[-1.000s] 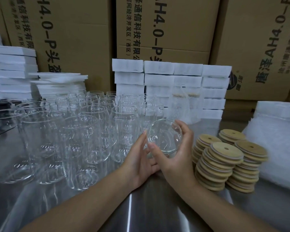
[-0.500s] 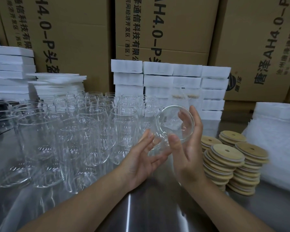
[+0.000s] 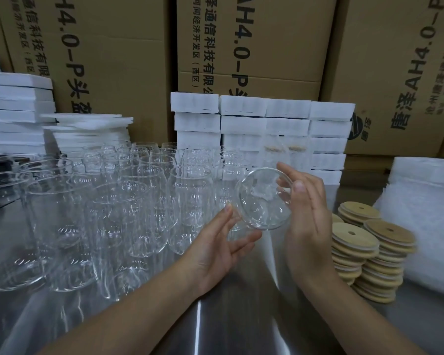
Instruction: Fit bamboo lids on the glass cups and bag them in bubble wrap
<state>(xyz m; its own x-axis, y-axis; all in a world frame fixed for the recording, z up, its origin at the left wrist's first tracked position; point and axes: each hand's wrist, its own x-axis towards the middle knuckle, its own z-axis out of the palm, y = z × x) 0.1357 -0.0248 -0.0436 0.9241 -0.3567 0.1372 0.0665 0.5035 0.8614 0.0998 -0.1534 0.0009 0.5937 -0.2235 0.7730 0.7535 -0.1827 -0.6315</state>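
A clear glass cup (image 3: pixel 263 201) is held up above the steel table, tipped so its round mouth faces me. My right hand (image 3: pixel 306 221) grips it from the right, fingers behind the rim and thumb at the front. My left hand (image 3: pixel 221 249) is at its lower left with fingers spread, fingertips touching the cup's lower side. Several empty glass cups (image 3: pixel 128 201) stand crowded on the left half of the table. Stacks of round bamboo lids (image 3: pixel 367 254) sit to the right of my right hand. White bubble wrap (image 3: pixel 426 221) lies at the far right.
White foam blocks (image 3: pixel 262 124) are stacked at the back centre and more (image 3: pixel 16 111) at the back left. Large cardboard boxes (image 3: pixel 246 47) form a wall behind. Two wrapped cups with lids (image 3: pixel 285 155) stand before the foam. The steel table (image 3: pixel 215 329) reaches to me.
Both hands have lifted the cup off the table, up and to the right. It is tipped further so its mouth faces me. My left hand's fingers have spread.
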